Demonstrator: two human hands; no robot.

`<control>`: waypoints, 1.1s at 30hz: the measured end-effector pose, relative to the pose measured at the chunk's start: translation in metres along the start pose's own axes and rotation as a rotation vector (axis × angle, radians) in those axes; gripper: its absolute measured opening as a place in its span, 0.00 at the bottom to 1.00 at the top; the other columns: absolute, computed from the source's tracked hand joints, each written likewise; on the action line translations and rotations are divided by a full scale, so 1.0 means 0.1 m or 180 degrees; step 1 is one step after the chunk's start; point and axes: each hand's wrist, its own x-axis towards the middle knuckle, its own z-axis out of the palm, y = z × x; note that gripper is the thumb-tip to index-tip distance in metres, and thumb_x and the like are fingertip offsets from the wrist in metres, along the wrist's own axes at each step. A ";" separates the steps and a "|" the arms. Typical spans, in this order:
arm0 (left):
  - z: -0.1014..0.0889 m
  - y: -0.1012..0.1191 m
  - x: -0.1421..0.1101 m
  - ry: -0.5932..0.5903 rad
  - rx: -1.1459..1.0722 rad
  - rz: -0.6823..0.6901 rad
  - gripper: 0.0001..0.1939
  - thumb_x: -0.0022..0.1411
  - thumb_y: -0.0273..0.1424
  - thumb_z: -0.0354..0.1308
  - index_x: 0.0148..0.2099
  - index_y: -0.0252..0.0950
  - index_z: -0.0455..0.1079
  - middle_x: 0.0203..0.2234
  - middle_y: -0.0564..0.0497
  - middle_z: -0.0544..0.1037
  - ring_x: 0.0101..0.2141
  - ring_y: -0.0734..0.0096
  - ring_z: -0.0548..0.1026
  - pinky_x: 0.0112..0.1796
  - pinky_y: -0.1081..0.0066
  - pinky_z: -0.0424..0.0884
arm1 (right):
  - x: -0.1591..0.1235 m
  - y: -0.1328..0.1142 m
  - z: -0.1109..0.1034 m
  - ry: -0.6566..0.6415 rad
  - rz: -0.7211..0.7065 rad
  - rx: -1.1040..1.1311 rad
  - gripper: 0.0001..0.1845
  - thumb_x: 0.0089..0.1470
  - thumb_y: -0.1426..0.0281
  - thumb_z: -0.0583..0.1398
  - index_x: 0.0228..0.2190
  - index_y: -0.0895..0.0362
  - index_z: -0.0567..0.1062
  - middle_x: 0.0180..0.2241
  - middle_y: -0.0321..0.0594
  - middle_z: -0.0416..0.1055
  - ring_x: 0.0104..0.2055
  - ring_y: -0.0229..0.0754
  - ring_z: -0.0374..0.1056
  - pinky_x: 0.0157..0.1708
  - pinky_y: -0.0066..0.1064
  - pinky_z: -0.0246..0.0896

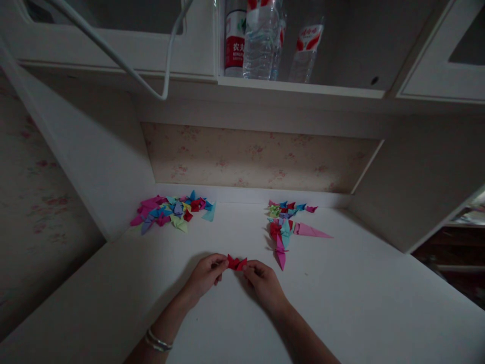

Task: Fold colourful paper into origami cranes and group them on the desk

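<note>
A small folded red paper piece (237, 263), origami with pointed ends, is held just over the white desk between my two hands. Thumb and fingers of my left hand (207, 273) pinch its left end; a silver bracelet circles that wrist. The right end is pinched by my right hand (263, 283). To the far left lies a heap of coloured origami pieces (170, 210) in pink, blue, green and red. Right of my hands is another group of folded papers (280, 232), with a long pink pointed piece (312, 231) sticking out from it.
The white desk (341, 303) runs back to a low ledge and a flowered wall panel (250, 156). Overhead, a shelf holds several plastic bottles (259, 45) and a red-and-white container (235, 43). A white cable (129, 68) hangs at the upper left. Side panels flank the desk.
</note>
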 end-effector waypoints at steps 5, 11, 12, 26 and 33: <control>0.00 0.01 0.00 0.0010 -0.0028 -0.0046 0.20 0.54 0.46 0.59 0.38 0.32 0.72 0.16 0.59 0.65 0.18 0.78 0.61 0.19 0.76 0.56 | -0.01 -0.01 0.00 0.0026 -0.0033 0.0006 0.17 0.53 0.57 0.60 0.30 0.59 0.77 0.19 0.33 0.63 0.22 0.34 0.56 0.22 0.26 0.48; -0.01 -0.01 0.01 -0.0013 0.0007 0.0024 0.20 0.54 0.45 0.59 0.37 0.31 0.72 0.17 0.58 0.66 0.18 0.78 0.62 0.19 0.77 0.56 | -0.01 -0.03 0.00 0.0035 -0.0014 -0.0061 0.17 0.53 0.57 0.60 0.30 0.59 0.77 0.19 0.33 0.64 0.22 0.35 0.56 0.23 0.26 0.50; -0.01 -0.02 0.01 -0.0006 0.0008 0.0033 0.20 0.55 0.45 0.59 0.38 0.31 0.72 0.17 0.58 0.66 0.18 0.78 0.62 0.19 0.77 0.56 | -0.01 -0.02 -0.01 0.0032 -0.0030 -0.0068 0.17 0.53 0.57 0.60 0.30 0.59 0.77 0.20 0.33 0.64 0.23 0.35 0.57 0.23 0.27 0.50; -0.01 -0.01 -0.01 0.0047 -0.0050 0.0095 0.20 0.56 0.46 0.59 0.38 0.31 0.71 0.16 0.60 0.62 0.18 0.79 0.59 0.19 0.76 0.54 | -0.01 -0.02 0.01 -0.0054 0.0102 0.0160 0.19 0.51 0.54 0.60 0.28 0.59 0.76 0.19 0.33 0.65 0.21 0.34 0.56 0.22 0.27 0.48; -0.01 -0.04 0.01 0.0057 -0.0047 0.0054 0.22 0.55 0.47 0.59 0.38 0.31 0.72 0.16 0.59 0.63 0.18 0.79 0.59 0.19 0.76 0.54 | -0.03 -0.05 0.00 -0.0067 0.0035 0.0004 0.19 0.53 0.54 0.59 0.29 0.59 0.76 0.20 0.34 0.67 0.21 0.35 0.58 0.22 0.27 0.50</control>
